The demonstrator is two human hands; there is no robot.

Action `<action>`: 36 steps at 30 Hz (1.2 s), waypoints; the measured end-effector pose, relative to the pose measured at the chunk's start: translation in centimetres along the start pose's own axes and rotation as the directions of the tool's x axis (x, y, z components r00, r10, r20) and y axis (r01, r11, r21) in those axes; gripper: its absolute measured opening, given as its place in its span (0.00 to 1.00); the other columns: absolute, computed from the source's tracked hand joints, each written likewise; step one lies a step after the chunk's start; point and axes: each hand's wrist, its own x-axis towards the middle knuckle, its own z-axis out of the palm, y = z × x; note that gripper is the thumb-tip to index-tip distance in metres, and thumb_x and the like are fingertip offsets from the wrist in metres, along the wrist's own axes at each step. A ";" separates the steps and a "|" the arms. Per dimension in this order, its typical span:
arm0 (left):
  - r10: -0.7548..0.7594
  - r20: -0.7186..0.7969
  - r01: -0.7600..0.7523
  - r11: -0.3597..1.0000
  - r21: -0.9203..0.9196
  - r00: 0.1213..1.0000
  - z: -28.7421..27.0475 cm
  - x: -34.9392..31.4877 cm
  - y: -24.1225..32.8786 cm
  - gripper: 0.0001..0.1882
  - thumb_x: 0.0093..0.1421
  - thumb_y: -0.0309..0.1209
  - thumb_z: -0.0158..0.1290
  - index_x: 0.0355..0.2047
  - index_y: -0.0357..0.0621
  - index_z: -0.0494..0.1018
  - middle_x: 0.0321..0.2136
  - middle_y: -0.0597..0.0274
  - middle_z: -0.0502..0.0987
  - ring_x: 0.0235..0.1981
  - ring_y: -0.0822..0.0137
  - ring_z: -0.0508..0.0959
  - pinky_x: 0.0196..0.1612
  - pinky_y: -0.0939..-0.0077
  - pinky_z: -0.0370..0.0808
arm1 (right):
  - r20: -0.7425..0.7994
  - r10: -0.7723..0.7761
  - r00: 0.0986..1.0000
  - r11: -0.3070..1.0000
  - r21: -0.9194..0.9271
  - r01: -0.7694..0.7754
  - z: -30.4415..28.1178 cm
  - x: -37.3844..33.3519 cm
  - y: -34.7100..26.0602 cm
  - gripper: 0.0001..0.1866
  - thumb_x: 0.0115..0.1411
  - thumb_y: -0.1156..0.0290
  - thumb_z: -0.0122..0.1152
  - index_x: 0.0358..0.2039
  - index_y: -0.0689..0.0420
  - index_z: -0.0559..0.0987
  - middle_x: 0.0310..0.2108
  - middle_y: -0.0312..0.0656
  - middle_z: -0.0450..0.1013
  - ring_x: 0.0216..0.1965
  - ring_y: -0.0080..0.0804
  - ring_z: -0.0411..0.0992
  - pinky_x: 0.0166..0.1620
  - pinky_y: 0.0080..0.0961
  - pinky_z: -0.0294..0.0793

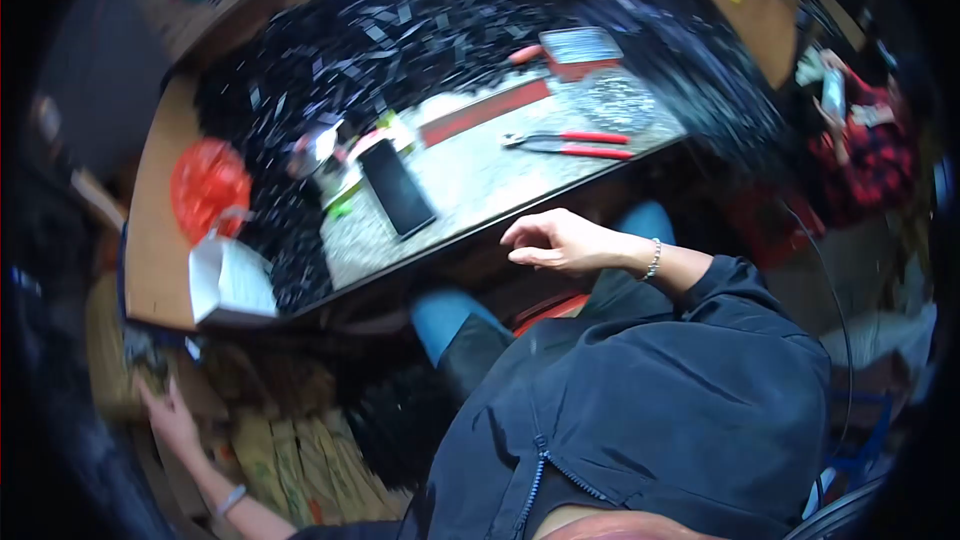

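The right hand (562, 242) hangs in the air just short of the near edge of the table (155, 270). Its fingers are bent, with a gap to the thumb, and it holds nothing. The red-handled pliers (575, 144) lie a bit farther off, on the pale board (460, 195). The left hand (174, 427) is down low at the near left, by a tan bundle (105, 350). Its fingers look apart, but I cannot tell if they touch the bundle.

The black phone (397, 187) lies left of the pliers, one end close to the near edge. A bump from the right sleeve (740, 290) could push either one off. The loose dark strips (370, 30) reach the near edge on the left, so a brush could spill some. The white box (228, 278) sits at the near left corner, and a fast swing up of the left arm (250, 517) could knock it down
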 end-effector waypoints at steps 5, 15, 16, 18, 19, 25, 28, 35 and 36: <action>-0.401 0.018 0.349 0.817 0.459 0.916 -1.7 0.6 -4.2 0.55 0.52 0.47 0.56 0.61 0.32 0.30 0.45 0.34 0.70 0.46 0.48 0.73 0.51 0.62 0.69 | -0.264 -0.013 0.964 0.998 -0.068 -0.005 -7.0 -4.6 3.7 0.14 0.58 0.67 0.59 0.42 0.61 0.75 0.27 0.39 0.75 0.28 0.21 0.72 0.35 0.19 0.72; -0.444 0.082 0.275 0.678 0.682 0.892 -4.2 4.6 -1.9 0.59 0.49 0.60 0.52 0.59 0.21 0.36 0.50 0.37 0.67 0.51 0.51 0.69 0.54 0.68 0.66 | -0.788 -0.261 0.558 0.592 -0.587 -0.552 -23.9 -11.8 8.0 0.24 0.50 0.60 0.64 0.44 0.59 0.72 0.40 0.47 0.70 0.45 0.43 0.66 0.46 0.37 0.68; -0.413 0.072 0.244 0.660 0.710 0.908 -4.7 5.3 -3.3 0.59 0.49 0.61 0.51 0.58 0.18 0.38 0.52 0.36 0.66 0.54 0.52 0.68 0.56 0.69 0.64 | -0.824 -0.204 0.529 0.513 -0.550 -0.659 -24.9 -12.8 8.2 0.27 0.50 0.57 0.64 0.47 0.58 0.71 0.44 0.47 0.68 0.48 0.44 0.64 0.48 0.39 0.66; -0.353 0.043 0.247 0.731 0.636 0.935 -4.0 2.8 4.2 0.58 0.47 0.59 0.54 0.61 0.26 0.39 0.57 0.36 0.59 0.57 0.48 0.63 0.59 0.63 0.59 | -0.850 -0.068 0.523 0.350 -0.511 -0.785 -26.4 -12.2 9.7 0.41 0.50 0.47 0.60 0.60 0.53 0.59 0.59 0.54 0.54 0.59 0.50 0.52 0.57 0.49 0.54; -0.328 0.019 0.270 0.807 0.524 0.944 -0.1 4.3 3.1 0.58 0.46 0.55 0.59 0.64 0.36 0.39 0.60 0.37 0.53 0.59 0.44 0.60 0.60 0.54 0.56 | -0.830 -0.057 0.555 0.261 -0.549 -0.794 -26.8 -11.0 11.9 0.42 0.51 0.45 0.58 0.61 0.52 0.57 0.60 0.54 0.52 0.61 0.51 0.50 0.58 0.50 0.52; 0.277 0.216 -0.256 0.959 -0.122 0.936 3.4 3.7 18.3 0.28 0.58 0.30 0.51 0.59 0.45 0.59 0.29 0.49 0.75 0.26 0.64 0.75 0.32 0.72 0.72 | -0.830 0.144 0.539 0.220 -0.504 -0.835 -30.7 -17.8 18.3 0.43 0.54 0.35 0.44 0.64 0.45 0.52 0.65 0.49 0.46 0.65 0.49 0.43 0.61 0.52 0.43; 0.524 0.108 -0.479 0.830 -0.286 0.845 2.4 -4.2 29.4 0.28 0.56 0.26 0.53 0.58 0.50 0.62 0.18 0.58 0.70 0.17 0.67 0.67 0.23 0.70 0.66 | -0.817 0.218 0.534 0.259 -0.480 -0.838 -30.5 -16.3 17.4 0.44 0.53 0.33 0.45 0.64 0.45 0.52 0.65 0.49 0.45 0.65 0.51 0.43 0.61 0.54 0.44; 0.642 0.251 -0.504 0.742 -0.442 0.725 2.9 -12.5 37.2 0.28 0.54 0.28 0.57 0.56 0.44 0.64 0.17 0.58 0.72 0.16 0.66 0.70 0.22 0.73 0.66 | -0.799 -0.091 0.595 0.295 -0.592 -0.750 -30.9 -11.1 12.5 0.30 0.53 0.51 0.58 0.51 0.55 0.67 0.47 0.46 0.67 0.50 0.43 0.64 0.49 0.39 0.67; 0.642 0.253 -0.482 0.733 -0.480 0.723 3.3 -13.0 37.6 0.28 0.54 0.28 0.57 0.55 0.44 0.65 0.17 0.58 0.72 0.16 0.66 0.70 0.22 0.73 0.66 | -0.775 -0.128 0.618 0.289 -0.626 -0.724 -31.7 -10.1 13.3 0.26 0.53 0.53 0.59 0.47 0.56 0.70 0.44 0.45 0.69 0.47 0.42 0.67 0.47 0.37 0.71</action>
